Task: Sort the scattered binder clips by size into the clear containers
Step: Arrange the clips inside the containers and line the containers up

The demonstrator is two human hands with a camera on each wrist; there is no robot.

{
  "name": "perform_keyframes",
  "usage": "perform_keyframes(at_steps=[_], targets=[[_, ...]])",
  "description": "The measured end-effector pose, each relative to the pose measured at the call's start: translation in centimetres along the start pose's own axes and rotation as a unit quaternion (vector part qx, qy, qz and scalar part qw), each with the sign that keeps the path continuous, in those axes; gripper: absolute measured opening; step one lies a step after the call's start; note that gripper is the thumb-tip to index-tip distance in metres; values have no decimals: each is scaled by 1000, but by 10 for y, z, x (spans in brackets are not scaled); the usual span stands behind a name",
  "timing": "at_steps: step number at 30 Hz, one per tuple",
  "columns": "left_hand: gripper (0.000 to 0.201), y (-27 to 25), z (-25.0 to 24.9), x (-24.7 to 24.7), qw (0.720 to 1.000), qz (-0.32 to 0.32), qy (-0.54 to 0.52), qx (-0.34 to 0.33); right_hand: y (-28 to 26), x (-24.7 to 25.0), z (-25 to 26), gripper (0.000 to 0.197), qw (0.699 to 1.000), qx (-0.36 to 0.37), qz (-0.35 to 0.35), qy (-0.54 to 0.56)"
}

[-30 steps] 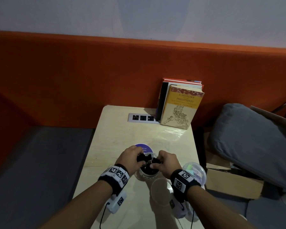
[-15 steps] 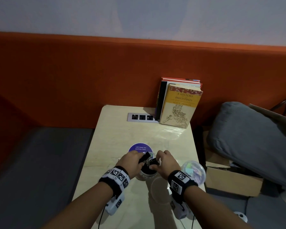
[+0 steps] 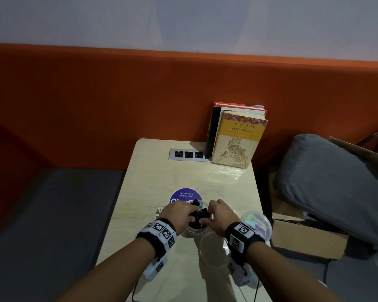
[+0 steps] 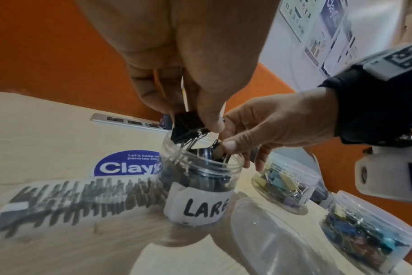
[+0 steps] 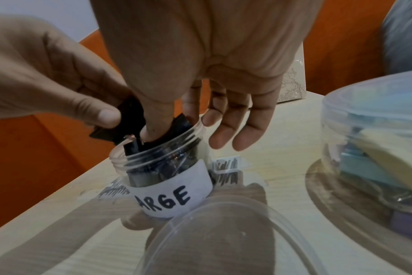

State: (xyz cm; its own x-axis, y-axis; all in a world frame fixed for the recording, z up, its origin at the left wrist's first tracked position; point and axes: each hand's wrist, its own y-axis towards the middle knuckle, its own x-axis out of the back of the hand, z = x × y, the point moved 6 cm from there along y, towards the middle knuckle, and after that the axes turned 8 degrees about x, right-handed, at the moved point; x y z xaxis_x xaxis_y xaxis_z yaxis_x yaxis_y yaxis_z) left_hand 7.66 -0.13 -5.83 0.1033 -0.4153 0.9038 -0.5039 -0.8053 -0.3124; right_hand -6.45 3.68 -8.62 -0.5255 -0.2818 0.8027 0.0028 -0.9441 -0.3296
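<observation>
Left hand (image 4: 188,61): thumb and fingers (image 4: 212,119) are pinched on a large black binder clip (image 4: 188,123), held at the mouth of the jar, its wire handles pointing down into the opening. The grip sits on the clip body, which judged from the pose lets the handles enter first.

Right hand (image 5: 200,55): thumb (image 5: 153,128) and a finger behind it are closed on a second black clip (image 5: 176,124) that sits in the jar mouth; the remaining fingers are spread loosely beyond the far rim. Whether it is pressing that clip down or only steadying it cannot be told.

Jar (image 4: 200,178): clear, open, labelled "LARGE" on white tape, centre of the left wrist view, already well filled with dark clips up to the neck. Little room remains, which probably explains why both hands work at the opening together.

A loose clear lid (image 5: 223,241) lies on the desk (image 3: 162,171) in the lower part of the right wrist view, near the jar and likely belonging to it.

Two further clear containers stand to the right: one with pastel clips (image 4: 285,178), one with mixed darker clips (image 4: 365,236), at the lower right of the left wrist view.

Beyond the jar: a round purple sticker (image 3: 184,197), a socket strip (image 3: 188,154) and upright books (image 3: 238,138) in the upper centre of the head view. No clips are visible loose on the desk, so sorting looks close to finished.
</observation>
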Motion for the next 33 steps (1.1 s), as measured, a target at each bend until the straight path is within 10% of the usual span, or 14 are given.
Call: perform_keyframes(at_steps=[15,23,33], targets=[[23,19,9,-20,997,-8,-76,0,0,-5,-5,62,997,29,-11,69],[8,20,6,-5,996,-6,-32,80,5,-5,-2,43,998,6,-20,56],[52,27,31,-12,985,30,-138,102,-1,3,-14,86,995,-15,28,97]])
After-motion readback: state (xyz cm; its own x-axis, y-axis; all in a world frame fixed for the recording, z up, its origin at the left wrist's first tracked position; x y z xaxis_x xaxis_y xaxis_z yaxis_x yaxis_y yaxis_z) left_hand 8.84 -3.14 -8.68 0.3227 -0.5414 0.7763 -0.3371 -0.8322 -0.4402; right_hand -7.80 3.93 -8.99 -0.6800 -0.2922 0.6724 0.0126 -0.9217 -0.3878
